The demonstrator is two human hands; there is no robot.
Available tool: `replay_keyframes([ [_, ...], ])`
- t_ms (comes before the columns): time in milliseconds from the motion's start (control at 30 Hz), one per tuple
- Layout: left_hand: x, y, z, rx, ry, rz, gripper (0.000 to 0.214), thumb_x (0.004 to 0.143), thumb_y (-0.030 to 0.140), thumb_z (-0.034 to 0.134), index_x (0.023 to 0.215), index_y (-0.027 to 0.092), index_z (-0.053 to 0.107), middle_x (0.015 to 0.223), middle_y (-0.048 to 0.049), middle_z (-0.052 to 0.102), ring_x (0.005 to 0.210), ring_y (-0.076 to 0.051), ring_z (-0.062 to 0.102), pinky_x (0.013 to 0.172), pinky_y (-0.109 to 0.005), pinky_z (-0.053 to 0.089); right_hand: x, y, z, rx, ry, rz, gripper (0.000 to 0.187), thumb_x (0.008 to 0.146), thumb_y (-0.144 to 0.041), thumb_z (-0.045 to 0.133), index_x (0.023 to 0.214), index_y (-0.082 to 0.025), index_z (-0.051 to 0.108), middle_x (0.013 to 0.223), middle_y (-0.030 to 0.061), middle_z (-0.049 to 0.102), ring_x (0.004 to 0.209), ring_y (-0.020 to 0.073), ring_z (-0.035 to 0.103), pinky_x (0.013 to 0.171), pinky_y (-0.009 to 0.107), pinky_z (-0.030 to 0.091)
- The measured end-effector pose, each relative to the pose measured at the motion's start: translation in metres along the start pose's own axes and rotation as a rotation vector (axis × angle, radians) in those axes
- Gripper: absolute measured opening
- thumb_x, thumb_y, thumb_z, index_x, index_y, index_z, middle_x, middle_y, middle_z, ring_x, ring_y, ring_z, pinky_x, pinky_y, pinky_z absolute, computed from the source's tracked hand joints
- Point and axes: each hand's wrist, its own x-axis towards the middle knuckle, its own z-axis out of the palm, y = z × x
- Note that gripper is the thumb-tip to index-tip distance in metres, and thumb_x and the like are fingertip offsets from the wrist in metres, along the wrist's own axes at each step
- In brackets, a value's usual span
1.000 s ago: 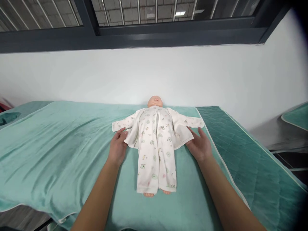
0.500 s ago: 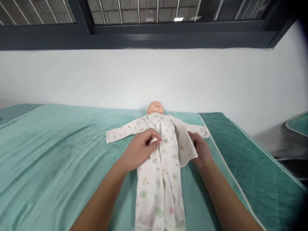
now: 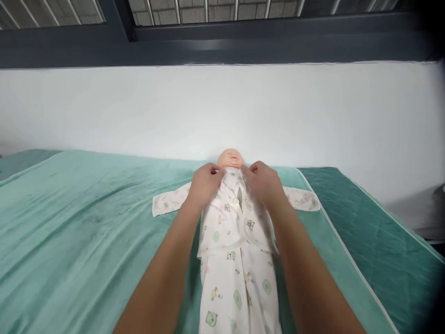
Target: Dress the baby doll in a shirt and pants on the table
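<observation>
Both hands work at the neckline of the romper point(image 3: 238, 260). The left hand point(image 3: 205, 184) and the right hand point(image 3: 264, 183) each have the fingers curled in, pinching the collar fabric on either side of the front opening, just below the chin of the doll point(image 3: 232, 157). The two hands sit near each other, with the placket between them.

The romper is on the doll, which lies face up along the 12-to-6 o'clock line, head at 12 o'clock. The front panels meet over the chest, and one button point(image 3: 237, 201) shows on the placket. Whether it is fastened cannot be told. Judged from this layout, the garment is on and drawn shut at the chest, while the collar closure is not yet done. The lower front runs out of view at 6 o'clock. The sleeves lie flat and spread, one at 9 o'clock point(image 3: 170, 204) and one at 3 o'clock point(image 3: 303, 198).

The doll rests on a teal plush blanket point(image 3: 86, 222). A darker quilted pad point(image 3: 365, 241) adjoins it at 3 o'clock. A white wall point(image 3: 222, 111) rises at 12 o'clock, topped by a dark window frame point(image 3: 222, 44).
</observation>
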Motion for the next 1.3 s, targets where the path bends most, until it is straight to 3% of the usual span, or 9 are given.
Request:
replay_keyframes([
  [67,0.006,-0.001,0.006,0.053,-0.068,-0.024,0.012,0.073,0.031,0.07,0.075,0.02,0.071,0.074,-0.0044,0.069,0.062,-0.017,0.056,0.057,-0.029,0.036,0.006,0.002,0.014,-0.141,-0.01,-0.007,0.029,0.085,-0.049,0.056,0.076,-0.022,0.05,0.078,0.0058,0.063,0.069,0.0198,0.053,0.062,0.031,0.035],
  [200,0.005,-0.009,0.004,-0.005,-0.103,-0.005,0.013,0.074,0.033,0.07,0.071,0.021,0.069,0.074,-0.003,0.07,0.064,-0.017,0.057,0.059,-0.029,0.038,0.005,0.004,0.021,-0.164,-0.084,-0.02,0.024,0.085,-0.046,0.055,0.079,-0.024,0.049,0.079,0.0052,0.064,0.071,0.0212,0.054,0.062,0.031,0.034],
  [300,0.006,-0.014,0.003,-0.105,-0.066,-0.028,0.016,0.072,0.034,0.074,0.068,0.021,0.066,0.069,-0.0015,0.067,0.06,-0.015,0.054,0.059,-0.028,0.037,0.006,0.006,0.021,-0.154,-0.12,0.017,0.02,0.086,-0.041,0.052,0.077,-0.024,0.051,0.078,0.0044,0.065,0.07,0.0213,0.055,0.061,0.031,0.033],
  [433,0.009,-0.007,0.014,-0.216,0.035,-0.093,0.013,0.073,0.031,0.073,0.07,0.02,0.067,0.064,-0.001,0.064,0.054,-0.013,0.05,0.055,-0.028,0.035,0.01,0.008,0.024,-0.126,-0.074,0.018,0.016,0.086,-0.036,0.05,0.076,-0.024,0.054,0.081,0.0048,0.067,0.072,0.0212,0.055,0.063,0.032,0.034],
  [600,0.007,0.002,0.026,-0.257,0.066,-0.024,0.007,0.074,0.025,0.071,0.071,0.02,0.068,0.069,-0.0024,0.068,0.062,-0.015,0.055,0.062,-0.03,0.04,0.009,0.012,0.028,-0.072,-0.026,-0.001,0.015,0.084,-0.035,0.053,0.078,-0.023,0.06,0.076,0.0046,0.067,0.069,0.0203,0.054,0.063,0.031,0.034],
  [733,0.008,-0.002,0.028,-0.313,0.035,-0.032,0.006,0.075,0.026,0.071,0.075,0.021,0.07,0.072,-0.0028,0.069,0.065,-0.016,0.057,0.064,-0.03,0.042,0.014,0.015,0.028,0.027,-0.044,-0.026,0.017,0.082,-0.031,0.053,0.073,-0.023,0.065,0.074,0.0026,0.069,0.07,0.0191,0.056,0.065,0.031,0.037],
  [967,0.011,-0.008,0.03,-0.54,0.007,-0.118,0.011,0.074,0.026,0.075,0.08,0.018,0.071,0.075,-0.003,0.069,0.065,-0.014,0.058,0.063,-0.029,0.044,0.017,0.009,0.024,0.504,-0.103,0.069,0.026,0.077,-0.042,0.066,0.086,-0.02,0.076,0.082,0.0025,0.073,0.074,0.0189,0.063,0.068,0.03,0.046],
  [1300,0.011,-0.013,0.03,-0.336,-0.066,0.053,0.011,0.081,0.029,0.068,0.082,0.02,0.076,0.088,-0.0055,0.075,0.082,-0.02,0.066,0.078,-0.034,0.047,0.015,0.014,0.027,0.512,-0.14,0.019,0.025,0.079,-0.036,0.062,0.092,-0.022,0.079,0.089,0.0016,0.075,0.089,0.0201,0.066,0.078,0.03,0.049],
])
